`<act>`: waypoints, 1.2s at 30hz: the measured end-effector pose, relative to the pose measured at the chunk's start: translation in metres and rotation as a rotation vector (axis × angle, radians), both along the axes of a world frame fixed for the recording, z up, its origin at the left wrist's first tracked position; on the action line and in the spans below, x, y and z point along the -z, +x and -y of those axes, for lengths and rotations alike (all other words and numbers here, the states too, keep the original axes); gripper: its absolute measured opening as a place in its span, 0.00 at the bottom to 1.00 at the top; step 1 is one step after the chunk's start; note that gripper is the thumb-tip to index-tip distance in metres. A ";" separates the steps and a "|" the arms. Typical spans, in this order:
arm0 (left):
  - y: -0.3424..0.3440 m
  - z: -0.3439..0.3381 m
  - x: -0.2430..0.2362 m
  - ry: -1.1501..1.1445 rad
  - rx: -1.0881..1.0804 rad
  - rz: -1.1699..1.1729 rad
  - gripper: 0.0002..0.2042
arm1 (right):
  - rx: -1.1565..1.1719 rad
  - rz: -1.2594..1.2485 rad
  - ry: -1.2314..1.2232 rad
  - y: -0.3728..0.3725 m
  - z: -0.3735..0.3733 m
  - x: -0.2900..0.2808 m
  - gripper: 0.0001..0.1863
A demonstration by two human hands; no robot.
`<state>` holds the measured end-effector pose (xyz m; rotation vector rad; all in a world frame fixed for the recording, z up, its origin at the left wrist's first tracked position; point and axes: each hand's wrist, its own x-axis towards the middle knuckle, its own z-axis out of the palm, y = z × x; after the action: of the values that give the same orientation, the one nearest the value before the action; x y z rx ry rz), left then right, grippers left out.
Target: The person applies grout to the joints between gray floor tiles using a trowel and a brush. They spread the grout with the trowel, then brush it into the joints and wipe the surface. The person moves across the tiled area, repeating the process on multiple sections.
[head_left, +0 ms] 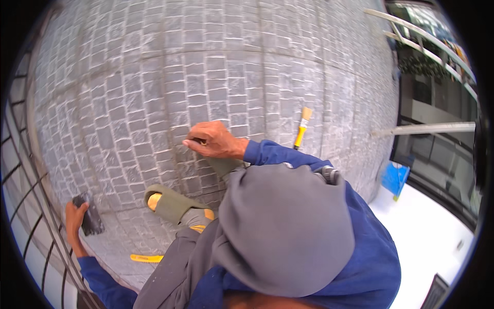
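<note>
Paved stone-pattern floor [221, 77] with pale joints spreads under both hands. Far to the left, my left hand [75, 219] grips a dark, flat rectangular trowel [90, 215], its face close to the floor. In the middle, my right hand [213, 140] is curled closed above the paving, thumb against the fingers; whether something small is inside cannot be made out. Between my hands sits my foot in an olive slipper [174, 206]. A paintbrush [303, 127] with a yellow handle and pale bristles lies to the right of my right hand.
A yellow strip with a notched edge [146, 258] lies beside my left leg. Dark metal bars [33, 232] run along the left edge. Metal rails [429, 129] and a blue item [395, 177] are at the right, by a white surface [411, 232]. My grey-covered knee [288, 226] blocks the lower middle.
</note>
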<state>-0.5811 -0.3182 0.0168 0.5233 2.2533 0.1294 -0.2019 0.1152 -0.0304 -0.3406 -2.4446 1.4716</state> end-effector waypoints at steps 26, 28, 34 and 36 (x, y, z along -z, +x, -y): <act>-0.027 -0.046 -0.084 0.298 -0.437 -0.219 0.20 | 0.991 1.020 0.077 0.350 -0.064 0.046 0.17; -0.013 -0.035 -0.089 0.286 -0.488 -0.193 0.20 | 1.082 0.999 0.079 0.356 -0.065 0.049 0.16; 0.010 -0.007 -0.115 0.240 -0.591 -0.364 0.24 | 1.119 0.779 -0.039 0.343 -0.085 0.019 0.14; 0.015 -0.002 -0.126 0.253 -0.692 -0.437 0.25 | 1.044 0.666 -0.117 0.322 -0.102 -0.003 0.14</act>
<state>-0.5662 -0.3163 0.1425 -0.1472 2.7807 0.7145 0.1203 0.2170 -0.0279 -2.0060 -1.9108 1.0618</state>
